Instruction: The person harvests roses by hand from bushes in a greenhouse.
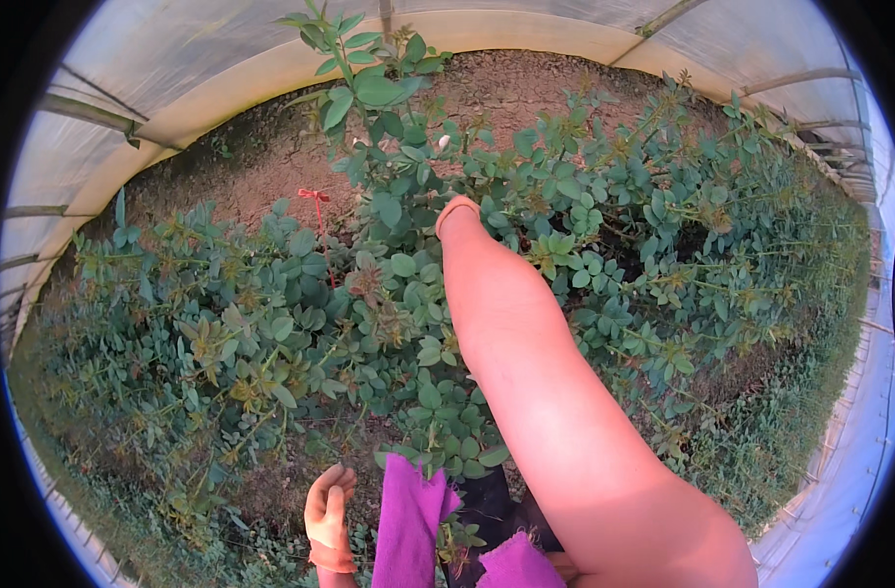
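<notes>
My right arm reaches forward into a row of rose bushes [418, 294]. Only the glove cuff at the wrist shows clearly; my right hand [453, 200] is mostly hidden among the leaves, so what it touches cannot be made out. A tall leafy rose stem [355, 81] rises just beyond it. My left hand [330, 503], in an orange glove with darker fingertips, is at the bottom, left of the purple cloth [411, 522], its fingers curled loosely. Whether anything lies within those fingers is unclear.
A red ribbon [315, 196] is tied upright among the foliage, left of my right hand. Beyond the bushes lies cracked bare soil [506, 88] before a plastic greenhouse wall [550, 33] with poles. More plant rows [786, 419] run along the right, with soil between them.
</notes>
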Demonstrator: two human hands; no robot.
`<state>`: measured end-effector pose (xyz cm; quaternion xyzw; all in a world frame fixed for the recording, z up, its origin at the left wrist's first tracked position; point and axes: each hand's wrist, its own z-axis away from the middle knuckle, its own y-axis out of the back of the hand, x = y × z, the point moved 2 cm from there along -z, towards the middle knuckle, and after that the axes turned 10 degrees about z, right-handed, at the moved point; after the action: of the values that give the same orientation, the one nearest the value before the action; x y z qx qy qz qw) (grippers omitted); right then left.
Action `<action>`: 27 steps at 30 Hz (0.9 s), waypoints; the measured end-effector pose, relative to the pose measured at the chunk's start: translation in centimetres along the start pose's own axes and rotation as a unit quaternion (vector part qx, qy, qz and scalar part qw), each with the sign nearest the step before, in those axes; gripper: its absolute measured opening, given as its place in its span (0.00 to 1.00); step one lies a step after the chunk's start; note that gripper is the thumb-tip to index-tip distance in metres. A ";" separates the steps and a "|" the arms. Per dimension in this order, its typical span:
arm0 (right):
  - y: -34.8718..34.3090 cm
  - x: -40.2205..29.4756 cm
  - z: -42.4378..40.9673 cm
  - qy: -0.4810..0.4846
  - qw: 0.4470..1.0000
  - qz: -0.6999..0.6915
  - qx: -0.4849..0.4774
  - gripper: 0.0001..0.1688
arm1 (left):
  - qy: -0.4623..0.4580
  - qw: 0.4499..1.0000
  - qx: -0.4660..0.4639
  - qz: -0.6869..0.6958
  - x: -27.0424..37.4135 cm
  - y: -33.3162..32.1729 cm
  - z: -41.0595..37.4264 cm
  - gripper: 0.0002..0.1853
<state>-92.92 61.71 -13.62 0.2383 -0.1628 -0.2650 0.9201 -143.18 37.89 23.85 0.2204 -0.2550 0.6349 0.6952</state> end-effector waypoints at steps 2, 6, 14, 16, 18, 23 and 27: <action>-0.9 0.2 2.2 0.008 1.000 0.016 0.004 0.27 | 0.002 1.000 -0.017 0.027 -1.0 0.3 -0.3 0.22; 3.0 0.3 7.8 0.003 0.996 -0.019 0.082 0.30 | 0.019 0.999 -0.024 0.034 -2.4 0.6 -0.3 0.22; 13.3 -0.1 10.3 0.033 0.963 -0.072 0.258 0.36 | 0.058 0.995 -0.056 0.061 -4.1 0.0 0.3 0.22; 14.2 -0.6 10.4 0.045 0.967 0.002 0.249 0.37 | 0.062 0.992 -0.073 0.079 -4.5 -0.5 0.4 0.22; 14.4 -1.2 10.7 0.041 0.968 0.056 0.242 0.39 | 0.083 0.987 -0.059 0.123 -4.9 -0.8 0.5 0.22; 11.2 -1.8 11.6 -0.101 0.915 -0.233 0.315 0.32 | 0.115 0.980 -0.028 0.160 -5.2 -0.9 0.6 0.20; 8.0 -1.6 10.8 -0.183 0.842 -0.472 0.189 0.32 | 0.129 0.975 -0.060 0.169 -4.8 -1.6 0.3 0.19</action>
<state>-95.56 64.78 -0.72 0.4023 -0.2429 -0.6700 0.5747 -141.89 33.84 21.04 0.0481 -0.2343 0.7498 0.6170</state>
